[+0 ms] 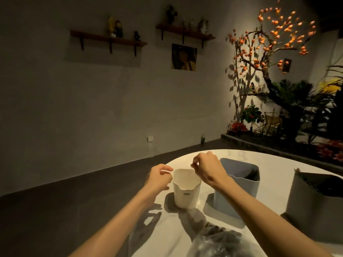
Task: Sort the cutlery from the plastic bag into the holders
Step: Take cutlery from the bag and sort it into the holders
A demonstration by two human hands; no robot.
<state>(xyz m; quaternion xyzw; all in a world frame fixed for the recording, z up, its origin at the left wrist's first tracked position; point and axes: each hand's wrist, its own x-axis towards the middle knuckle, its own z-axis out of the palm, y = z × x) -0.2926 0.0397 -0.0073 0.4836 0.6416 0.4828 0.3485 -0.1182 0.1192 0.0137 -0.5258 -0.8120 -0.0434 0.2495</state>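
Three holders stand on the round white table (167, 236): a white holder (187, 195), a blue-grey holder (239, 186) with dark cutlery inside, and a grey holder (315, 201) that also has dark cutlery in it. A clear plastic bag (217, 242) with dark cutlery lies at the near edge. My left hand (160, 178) hovers at the white holder's left rim with fingers curled and nothing visible in them. My right hand (206, 168) is above that holder's opening, fingertips pinched together. Whether anything is between them is too small to tell.
The table's left edge drops to a dark floor. Behind the table on the right is a planter bed with a lit tree bearing orange fruit (274, 34) and green plants. Wall shelves (109, 40) with figurines hang far back.
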